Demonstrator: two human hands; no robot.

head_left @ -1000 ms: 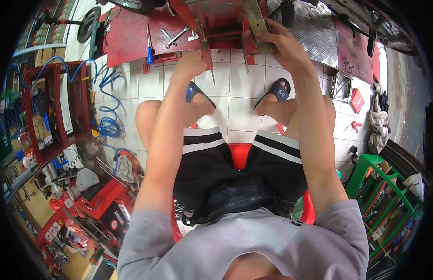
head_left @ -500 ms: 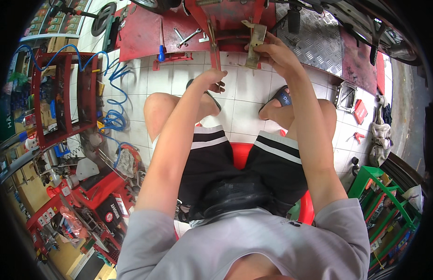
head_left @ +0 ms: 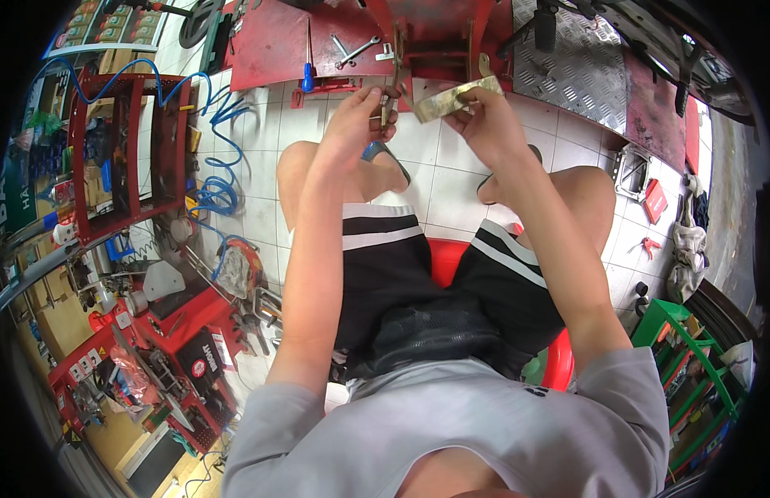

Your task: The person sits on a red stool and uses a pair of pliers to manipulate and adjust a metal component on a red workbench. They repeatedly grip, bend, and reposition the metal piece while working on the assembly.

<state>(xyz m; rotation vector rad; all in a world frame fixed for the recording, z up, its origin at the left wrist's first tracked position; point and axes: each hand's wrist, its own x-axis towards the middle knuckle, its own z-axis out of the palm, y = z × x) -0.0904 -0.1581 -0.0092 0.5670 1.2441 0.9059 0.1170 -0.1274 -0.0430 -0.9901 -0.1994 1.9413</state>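
Note:
My left hand (head_left: 356, 124) is closed round a small dark-and-brassy metal piece (head_left: 387, 108), too small to name exactly, just in front of the red metal frame (head_left: 435, 52). My right hand (head_left: 484, 123) grips a dull yellowish metal bracket (head_left: 441, 101), tilted sideways near the front of that frame. Behind my hands, a red platform (head_left: 273, 50) carries a blue-handled screwdriver (head_left: 308, 79), spanners (head_left: 356, 52) and a small pale block (head_left: 386, 50).
Blue coiled hose (head_left: 215, 193) and a red rack (head_left: 111, 158) are at left, above a cluttered red tool bench (head_left: 156, 332). A treadplate (head_left: 559, 66) lies back right, a green rack (head_left: 663, 324) lower right. I sit on a red stool (head_left: 559, 365).
My right hand has pulled the bracket down away from the frame and turned it sideways. My left hand has moved right and up from half a second ago, its fingers round the small piece.

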